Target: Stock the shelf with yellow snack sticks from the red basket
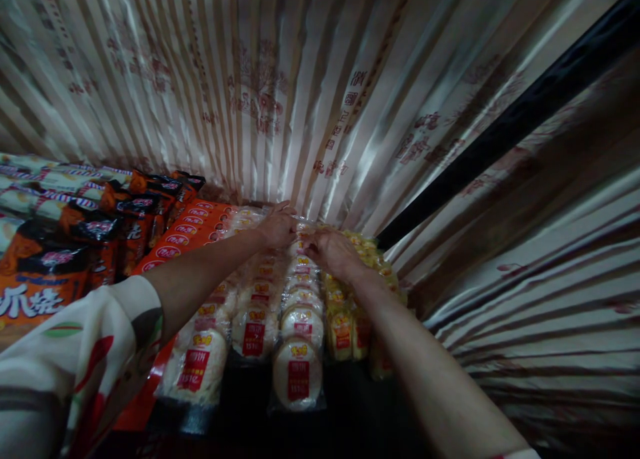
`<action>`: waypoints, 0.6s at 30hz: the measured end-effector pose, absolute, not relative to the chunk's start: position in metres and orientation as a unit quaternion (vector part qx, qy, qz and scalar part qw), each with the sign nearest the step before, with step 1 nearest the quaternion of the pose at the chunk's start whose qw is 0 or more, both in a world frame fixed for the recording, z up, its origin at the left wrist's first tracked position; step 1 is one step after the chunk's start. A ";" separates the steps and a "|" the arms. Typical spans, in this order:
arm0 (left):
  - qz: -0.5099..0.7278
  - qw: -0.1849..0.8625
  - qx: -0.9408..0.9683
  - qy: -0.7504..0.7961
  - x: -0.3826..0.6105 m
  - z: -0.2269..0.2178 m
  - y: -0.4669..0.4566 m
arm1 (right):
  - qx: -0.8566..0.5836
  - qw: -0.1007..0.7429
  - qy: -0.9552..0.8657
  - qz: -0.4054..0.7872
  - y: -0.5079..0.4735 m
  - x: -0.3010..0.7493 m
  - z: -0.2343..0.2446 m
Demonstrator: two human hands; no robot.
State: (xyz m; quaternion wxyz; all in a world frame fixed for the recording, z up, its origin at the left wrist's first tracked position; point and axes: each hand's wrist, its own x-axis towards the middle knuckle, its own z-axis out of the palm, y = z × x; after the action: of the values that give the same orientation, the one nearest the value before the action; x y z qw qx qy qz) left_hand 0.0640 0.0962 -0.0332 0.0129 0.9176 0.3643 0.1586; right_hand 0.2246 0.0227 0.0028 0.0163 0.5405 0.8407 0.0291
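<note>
Rows of clear-wrapped round white rice crackers with red labels (299, 372) lie overlapping on a dark surface. My left hand (279, 226) reaches to the far end of these rows, its fingers bent round the wrapping of a packet there. Just to its right, my right hand (336, 251) is closed with curled fingers at the far end of the same row, at a rice cracker packet (304, 227). Its fingertips are dim and partly hidden. Beneath my right wrist lie yellow-wrapped snack packets (341, 329).
Orange and black snack bags (47, 272) stand at the left, beside an orange printed sheet of packs (185, 229). Pleated, printed curtain fabric (260, 99) hangs right behind the rows. A black pole (500, 129) slants down at the right. The dark tabletop (245, 406) shows in front.
</note>
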 end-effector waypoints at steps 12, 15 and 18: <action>0.193 -0.018 0.914 0.357 0.058 -0.030 0.087 | 0.586 0.043 0.806 0.068 0.015 0.216 0.007; 0.171 -0.027 0.927 0.334 0.054 -0.026 0.080 | 0.592 0.042 0.801 0.079 0.015 0.217 0.005; 0.143 -0.011 0.933 0.329 0.052 -0.023 0.075 | 0.600 0.037 0.795 0.086 0.016 0.217 0.002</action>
State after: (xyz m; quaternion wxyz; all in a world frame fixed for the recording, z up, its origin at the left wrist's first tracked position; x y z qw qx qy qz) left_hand 0.0516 0.0748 -0.0235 -0.0112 0.9334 0.3286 0.1434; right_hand 0.2171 0.0162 0.0016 0.0370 0.5996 0.7948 0.0864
